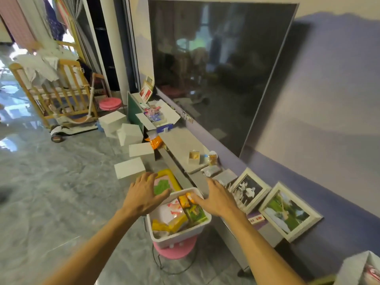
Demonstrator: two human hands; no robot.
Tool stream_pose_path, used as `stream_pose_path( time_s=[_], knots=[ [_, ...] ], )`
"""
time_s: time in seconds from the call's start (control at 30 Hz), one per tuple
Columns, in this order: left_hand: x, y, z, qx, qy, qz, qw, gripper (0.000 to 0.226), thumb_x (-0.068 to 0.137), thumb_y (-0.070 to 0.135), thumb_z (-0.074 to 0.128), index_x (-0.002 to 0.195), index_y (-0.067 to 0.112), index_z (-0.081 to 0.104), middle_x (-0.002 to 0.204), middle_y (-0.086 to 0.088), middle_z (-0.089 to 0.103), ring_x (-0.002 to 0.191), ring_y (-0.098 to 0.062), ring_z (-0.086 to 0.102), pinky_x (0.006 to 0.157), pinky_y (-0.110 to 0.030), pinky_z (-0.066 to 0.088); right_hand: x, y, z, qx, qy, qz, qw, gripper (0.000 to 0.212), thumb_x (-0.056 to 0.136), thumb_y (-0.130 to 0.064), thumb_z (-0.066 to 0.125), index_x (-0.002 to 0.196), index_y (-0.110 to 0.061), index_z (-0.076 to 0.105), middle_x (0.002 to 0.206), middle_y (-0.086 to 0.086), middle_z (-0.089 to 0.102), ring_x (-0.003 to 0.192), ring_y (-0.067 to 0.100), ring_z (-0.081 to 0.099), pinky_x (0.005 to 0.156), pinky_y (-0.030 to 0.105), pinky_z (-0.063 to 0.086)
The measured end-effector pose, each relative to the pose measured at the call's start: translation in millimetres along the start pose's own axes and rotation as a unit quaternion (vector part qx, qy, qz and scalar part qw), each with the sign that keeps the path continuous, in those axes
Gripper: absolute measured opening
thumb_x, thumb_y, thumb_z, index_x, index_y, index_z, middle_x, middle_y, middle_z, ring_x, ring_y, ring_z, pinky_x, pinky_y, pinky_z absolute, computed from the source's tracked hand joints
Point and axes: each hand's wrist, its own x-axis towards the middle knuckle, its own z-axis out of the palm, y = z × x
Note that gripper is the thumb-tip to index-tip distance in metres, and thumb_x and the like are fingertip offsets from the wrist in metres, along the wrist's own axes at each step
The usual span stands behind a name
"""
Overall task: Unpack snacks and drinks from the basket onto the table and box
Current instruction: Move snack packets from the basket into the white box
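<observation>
A white basket (202, 222) stands on a pink stool (174, 251) beside the low grey table (181, 145). Inside it lie a white-and-pink snack bag (170, 210), a yellow packet (164, 225), a green packet (195, 212) and an orange packet (183, 200). My left hand (144, 194) hovers spread and empty over the basket's far left rim, above a pink-and-green item with a yellow frame (167, 178). My right hand (216, 199) reaches in from the right with its fingertips on the orange packet; whether they grip it is unclear.
Several white boxes (129, 167) sit on the floor left of the table. An open white box (156, 118) with packets, a small carton (194, 157) and a jar (212, 157) are on the table. Picture frames (287, 212) lean against the wall under a large TV (216, 68). A wooden crib (55, 91) stands far left.
</observation>
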Motion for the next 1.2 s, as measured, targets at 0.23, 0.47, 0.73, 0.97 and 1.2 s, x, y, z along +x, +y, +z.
stream_pose_path(
  time_s=[0.23,0.47,0.73,0.97,1.2],
  knots=[
    [61.0,-64.7,119.4,0.038,-0.131,-0.030,0.990,0.106,0.073,0.098,0.038,0.154,0.029,0.039,0.157,0.000,0.043,0.138,-0.026,0.047,0.114,-0.048,0.041,116.2,45.8,113.3,-0.045,-0.136,-0.075,0.987,0.105,0.074,-0.089,0.059,0.157,-0.030,0.034,0.162,0.000,0.041,0.144,0.028,0.045,0.112,0.048,0.045],
    [114.0,-145.8,272.6,0.111,-0.255,0.013,0.960,0.119,0.067,0.086,0.065,0.161,0.023,0.029,0.164,-0.002,0.033,0.148,-0.026,0.036,0.118,-0.042,0.034,210.6,101.2,275.5,-0.116,-0.226,-0.149,0.956,0.112,0.069,-0.076,0.074,0.159,-0.027,0.029,0.163,0.001,0.031,0.150,0.031,0.030,0.119,0.053,0.035],
    [141.3,-210.9,426.0,0.186,-0.361,0.108,0.908,0.104,0.076,0.058,0.080,0.160,0.027,0.027,0.166,-0.004,0.029,0.151,-0.029,0.032,0.125,-0.046,0.025,271.5,144.1,418.9,-0.118,-0.249,-0.153,0.949,0.073,0.082,-0.030,0.079,0.147,-0.034,0.045,0.161,-0.003,0.034,0.148,0.029,0.034,0.110,0.049,0.046],
    [138.8,-229.3,437.1,0.135,-0.286,0.119,0.941,0.041,0.088,0.029,0.065,0.128,0.026,0.062,0.118,0.001,0.066,0.115,-0.027,0.062,0.084,-0.044,0.059,278.0,162.1,435.0,-0.036,-0.208,-0.144,0.967,0.058,0.079,-0.021,0.085,0.131,-0.034,0.063,0.132,-0.007,0.055,0.124,0.020,0.053,0.098,0.039,0.053],
    [151.6,-205.6,321.0,0.096,-0.169,0.106,0.975,0.063,0.073,0.031,0.078,0.132,0.033,0.056,0.122,0.005,0.067,0.112,-0.024,0.066,0.069,-0.042,0.064,246.7,139.7,318.8,0.076,-0.106,-0.058,0.990,0.072,0.073,-0.058,0.083,0.139,-0.046,0.060,0.134,-0.022,0.059,0.121,0.006,0.060,0.096,0.032,0.056]
  ],
)
